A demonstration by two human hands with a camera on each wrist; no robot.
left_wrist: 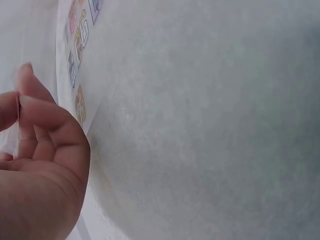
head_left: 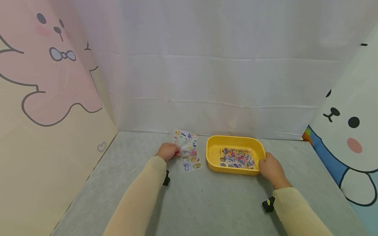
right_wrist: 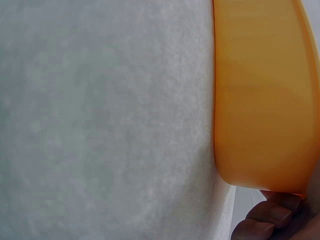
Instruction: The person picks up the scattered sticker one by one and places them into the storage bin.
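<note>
Left grip [head_left: 169,151] on sticker sheet [head_left: 187,150] edge

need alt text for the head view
Left hand pinches a sticker sheet while the right hand grips the corner of a yellow tray holding more stickers, on a grey table.
</note>
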